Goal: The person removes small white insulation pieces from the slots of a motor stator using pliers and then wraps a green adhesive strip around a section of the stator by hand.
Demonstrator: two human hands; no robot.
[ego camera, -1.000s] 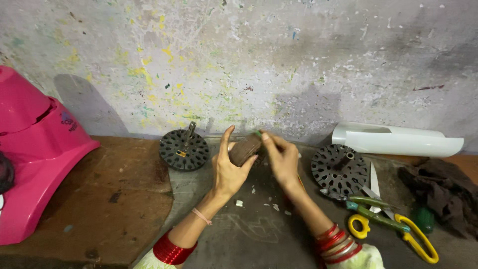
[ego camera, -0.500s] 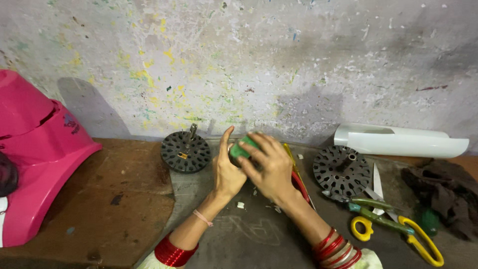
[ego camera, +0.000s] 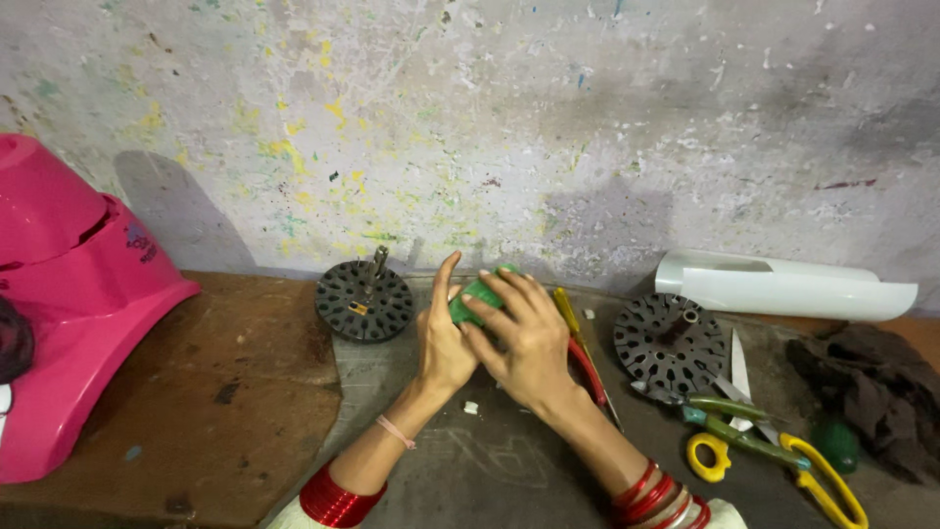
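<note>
Both hands meet at the middle of the bench. My left hand [ego camera: 443, 338] and my right hand [ego camera: 519, 333] are wrapped together around a small green object [ego camera: 472, 294], of which only the top shows between the fingers. A black slotted round disc with a short shaft [ego camera: 364, 299] lies just left of my left hand. A second slotted disc [ego camera: 669, 343] lies to the right of my right hand.
A pink plastic shell [ego camera: 69, 294] fills the left side. A yellow-handled tool [ego camera: 573, 323] and a red-handled one [ego camera: 587, 367] lie beside my right hand. Scissors [ego camera: 744, 431], a white curved plastic piece [ego camera: 783, 284] and a dark rag [ego camera: 871, 392] are at the right.
The hands held a brownish piece apart a second ago. They have since closed together, the right hand moving over the left, and a green object now shows between them.
</note>
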